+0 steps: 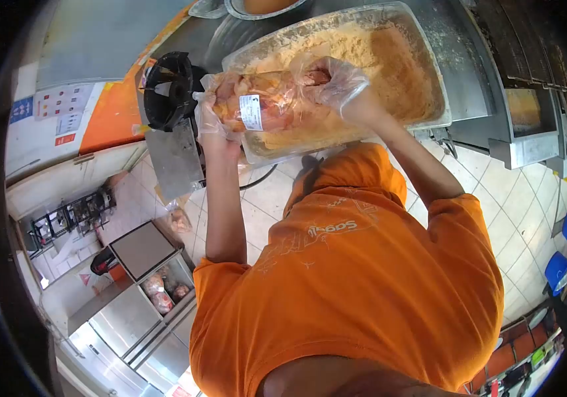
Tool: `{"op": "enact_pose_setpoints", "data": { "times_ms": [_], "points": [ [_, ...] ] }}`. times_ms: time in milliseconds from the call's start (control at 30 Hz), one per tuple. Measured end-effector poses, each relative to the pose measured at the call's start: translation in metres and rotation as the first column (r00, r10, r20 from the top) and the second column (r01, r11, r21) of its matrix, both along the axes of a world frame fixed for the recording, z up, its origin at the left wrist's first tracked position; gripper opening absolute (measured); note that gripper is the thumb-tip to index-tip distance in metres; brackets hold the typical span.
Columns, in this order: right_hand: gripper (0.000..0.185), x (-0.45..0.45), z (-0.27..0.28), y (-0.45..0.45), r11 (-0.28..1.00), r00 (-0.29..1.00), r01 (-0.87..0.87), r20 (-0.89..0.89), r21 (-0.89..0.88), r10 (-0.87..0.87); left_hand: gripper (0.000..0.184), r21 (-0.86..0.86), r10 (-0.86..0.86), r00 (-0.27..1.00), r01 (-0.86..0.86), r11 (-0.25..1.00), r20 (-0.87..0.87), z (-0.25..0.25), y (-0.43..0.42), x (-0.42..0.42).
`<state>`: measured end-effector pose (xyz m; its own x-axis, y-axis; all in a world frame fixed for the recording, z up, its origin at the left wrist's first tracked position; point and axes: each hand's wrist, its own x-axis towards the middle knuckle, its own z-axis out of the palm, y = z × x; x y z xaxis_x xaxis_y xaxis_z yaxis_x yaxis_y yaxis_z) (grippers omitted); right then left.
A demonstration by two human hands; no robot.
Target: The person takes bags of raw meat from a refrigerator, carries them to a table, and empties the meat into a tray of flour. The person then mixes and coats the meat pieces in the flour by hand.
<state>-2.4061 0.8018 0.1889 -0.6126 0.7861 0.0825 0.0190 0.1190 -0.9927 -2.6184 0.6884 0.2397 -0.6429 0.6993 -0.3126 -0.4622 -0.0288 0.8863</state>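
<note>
A clear plastic bag of raw marinated chicken [273, 99], with a white label on its side, is held level above a large tub [437, 79] of yellowish breading flour [396, 63]. At its left end, my left hand [219, 109] grips the bag in a clear disposable glove. My right hand [340, 86], gloved likewise, has its fingers closed on the bag's other end. The plastic gathers around those fingers, partly hiding them. The bag covers the middle of the flour.
A black slotted round holder [170, 91] stands left of the tub. Behind is a metal bowl [265, 8]. Lower left, an open chilled drawer holds several bagged items [158, 291]. A metal fryer-like unit [528, 132] stands at right, over a tiled floor [522, 218].
</note>
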Motion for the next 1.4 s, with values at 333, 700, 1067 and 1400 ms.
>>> {"op": "enact_pose_setpoints", "data": {
  "times_ms": [333, 700, 1067, 1400],
  "points": [
    [0.026, -0.019, -0.021, 0.007, 0.98, 0.978, 0.016, -0.201, -0.199, -0.057, 0.035, -0.092, -0.063, 0.997, 0.058, 0.994, -0.054, -0.02, -0.018, -0.02],
    [0.02, -0.015, 0.024, 0.041, 0.973, 0.99, -0.076, -0.099, 0.218, 0.099, 0.027, 0.058, -0.063, 0.931, 0.045, 0.997, 0.36, -0.055, -0.021, 0.01],
    [0.01, -0.031, 0.01, 0.027, 0.915, 0.897, -0.032, -0.415, -0.402, -0.151, 0.044, 0.165, -0.017, 0.956, -0.033, 0.986, 0.294, -0.051, -0.034, 0.026],
    [0.026, -0.019, 0.045, -0.01, 0.592, 0.916, 0.336, -0.108, 0.733, -0.387, 0.039, 0.23, 0.158, 0.969, -0.2, 0.953, 0.188, -0.048, -0.02, 0.042]
  ]
}}
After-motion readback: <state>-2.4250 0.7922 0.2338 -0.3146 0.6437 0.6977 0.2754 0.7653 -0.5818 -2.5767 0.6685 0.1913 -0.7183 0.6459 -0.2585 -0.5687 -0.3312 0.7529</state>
